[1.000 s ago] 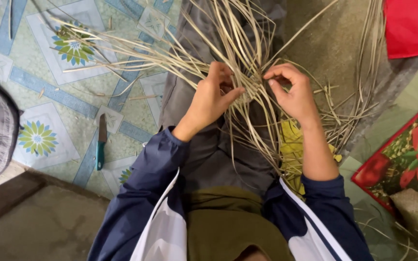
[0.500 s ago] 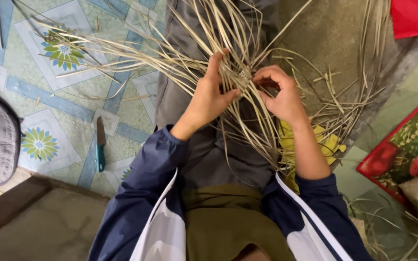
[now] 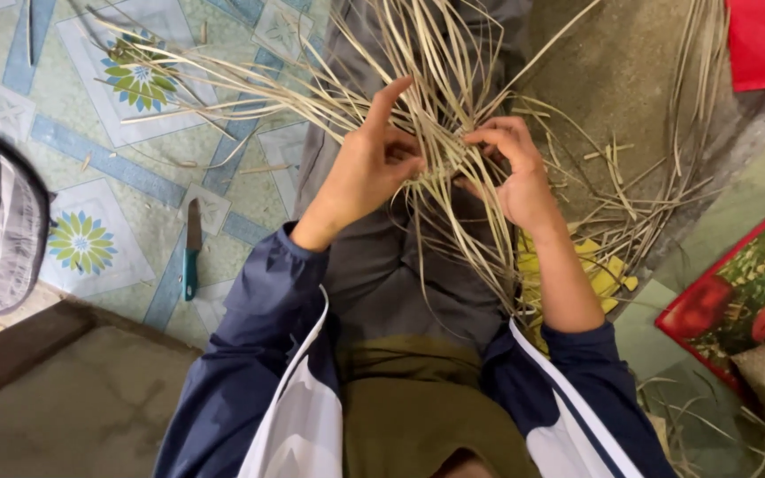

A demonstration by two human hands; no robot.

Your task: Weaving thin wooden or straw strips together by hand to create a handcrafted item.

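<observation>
The left hand (image 3: 367, 168) and the right hand (image 3: 513, 168) both pinch the bundle of pale dry flat reed strips (image 3: 440, 115) between them over the lap, the left forefinger raised, though the exact grip seems partly hidden, and a teal-handled knife (image 3: 192, 248) lies on the patterned floor (image 3: 108, 150) well left of the left hand.

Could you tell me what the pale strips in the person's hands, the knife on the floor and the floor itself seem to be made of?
The strips look like dried plant fibre, perhaps split cane or palm leaf: pale straw colour, matte, thin, flat and bending freely. The knife seems to have a dull metal blade and a teal handle, probably plastic. The floor looks like glazed tile or printed sheet: a repeating flower pattern, slightly glossy.
</observation>
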